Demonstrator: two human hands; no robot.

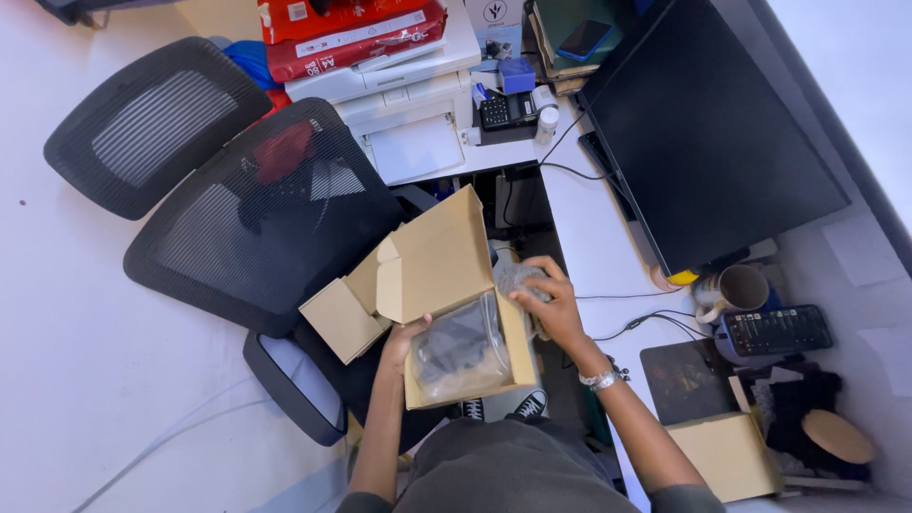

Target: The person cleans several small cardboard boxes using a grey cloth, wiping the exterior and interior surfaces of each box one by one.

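Centrally, at lower middle of the frame: one open cardboard box (446,285), brown, flaps raised toward the upper left, held above the lap beside a black mesh chair (256,218).
Contents: clear plastic bag (465,347) of dark soft goods; grey crumpled wad (518,278) at the box's right edge.
Left hand (404,342): fingers clamped on the box's lower left rim, thumb inside.
Right hand (551,304): fingers closed on the grey wad.
Handling, by judgement: box light, stiff at folded edges, flaps floppy; grip rim or underside. Bag slippery, limp; pinch a gathered corner.
Adjacent: white tabletop (589,237), dark monitor (703,123), mug (736,288).
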